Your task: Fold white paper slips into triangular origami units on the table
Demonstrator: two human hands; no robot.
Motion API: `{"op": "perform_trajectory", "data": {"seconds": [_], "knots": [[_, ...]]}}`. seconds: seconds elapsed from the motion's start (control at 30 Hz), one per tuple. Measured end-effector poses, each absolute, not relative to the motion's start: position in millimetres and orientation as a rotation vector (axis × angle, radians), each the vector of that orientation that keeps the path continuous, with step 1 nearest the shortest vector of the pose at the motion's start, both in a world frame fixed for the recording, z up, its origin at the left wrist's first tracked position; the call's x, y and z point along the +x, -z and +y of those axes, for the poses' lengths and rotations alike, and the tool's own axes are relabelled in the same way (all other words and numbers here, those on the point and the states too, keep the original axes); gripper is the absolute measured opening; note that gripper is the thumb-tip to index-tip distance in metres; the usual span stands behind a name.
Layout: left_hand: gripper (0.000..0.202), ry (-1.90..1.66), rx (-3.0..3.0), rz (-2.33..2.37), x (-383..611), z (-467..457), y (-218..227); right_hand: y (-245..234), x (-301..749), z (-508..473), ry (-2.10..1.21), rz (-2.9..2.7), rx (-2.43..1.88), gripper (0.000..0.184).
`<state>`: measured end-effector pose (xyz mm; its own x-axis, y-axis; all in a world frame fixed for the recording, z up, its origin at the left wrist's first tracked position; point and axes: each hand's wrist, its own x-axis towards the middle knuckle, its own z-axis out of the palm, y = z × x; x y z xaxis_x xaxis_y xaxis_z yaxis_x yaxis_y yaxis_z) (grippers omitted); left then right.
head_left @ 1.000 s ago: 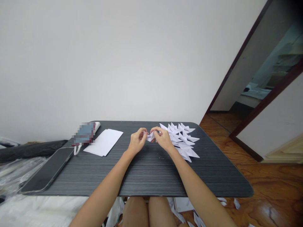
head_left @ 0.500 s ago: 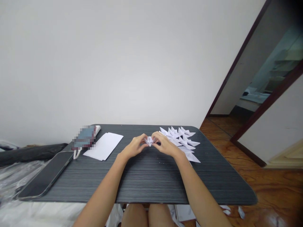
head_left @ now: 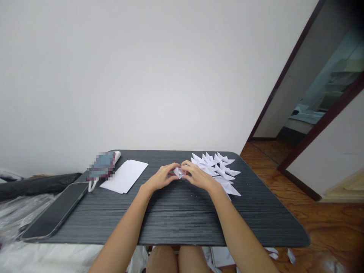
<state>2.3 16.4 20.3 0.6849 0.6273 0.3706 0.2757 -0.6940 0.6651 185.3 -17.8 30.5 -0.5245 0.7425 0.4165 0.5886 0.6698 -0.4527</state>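
The worktop (head_left: 176,216) was dark grey with fine black striping. The folded paper piece (head_left: 179,172), the pile of folded triangles (head_left: 223,171) and the flat sheets (head_left: 124,175) were white. The phone (head_left: 55,210) was black. The floor (head_left: 327,223) showed reddish-brown wood grain; the wall (head_left: 142,76) was plain off-white.

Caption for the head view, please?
Left hand and right hand pinch a folded paper piece at the dark table, beside a pile of folded triangles.
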Motion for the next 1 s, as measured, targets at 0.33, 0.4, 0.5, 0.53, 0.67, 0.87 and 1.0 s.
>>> {"op": "perform_trajectory", "data": {"seconds": [0.33,0.4,0.5,0.53,0.67,0.87,1.0], "knots": [[0.025,-0.859,2.355,0.727,1.6,17.0,-17.4,-31.5,187.2,-16.9,-0.361,-2.247,-1.0,0.007],[0.023,-0.869,2.381,0.719,1.6,16.5,-18.7,-31.3,187.4,-16.3,-0.361,-2.241,-0.995,0.007],[0.021,-0.896,2.387,0.706,1.8,15.7,-21.4,-31.1,187.9,-15.4,-0.358,-2.22,-0.989,0.006],[0.021,-0.917,2.37,0.706,1.8,15.6,-22.0,-31.3,188.2,-15.2,-0.358,-2.204,-0.986,0.005],[0.021,-1.016,2.233,0.724,1.9,17.2,-21.2,-33.7,190.1,-14.9,-0.416,-2.133,-0.958,0.004],[0.021,-1.04,2.05,0.688,3.4,19.3,-17.8,-35.3,191.7,-13.8,-0.422,-2.134,-0.939,0.009],[0.028,-0.999,1.998,0.682,5.5,17.9,-16.2,-35.4,192.2,-13.3,-0.357,-2.131,-0.959,0.006]]}}
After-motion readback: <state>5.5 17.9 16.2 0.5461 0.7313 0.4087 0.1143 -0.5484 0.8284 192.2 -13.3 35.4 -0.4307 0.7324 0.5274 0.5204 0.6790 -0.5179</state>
